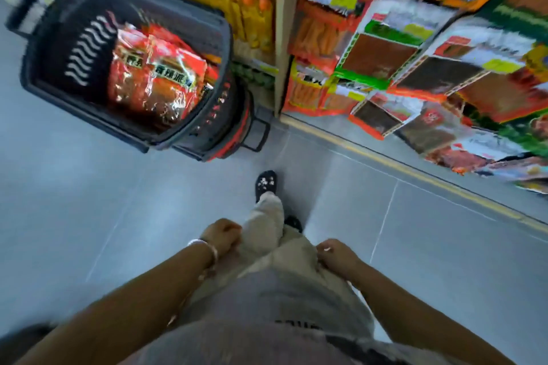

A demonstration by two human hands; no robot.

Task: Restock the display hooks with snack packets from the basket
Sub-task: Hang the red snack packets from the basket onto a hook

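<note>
Closest in, the left hand [222,235] and right hand [335,252] hang by the person's thighs, fingers loosely curled and holding no packet, probably because they are stepping toward the stock. A dark shoe [266,184] points at the black basket [53,38], which is set on the floor [89,201] ahead, seemingly nested in a second basket [225,139], within stooping reach. Red snack packets [157,77] lie heaped inside it. Right of the basket hang the display packets [385,53], facing the aisle; the hooks themselves are too blurred to make out.
</note>
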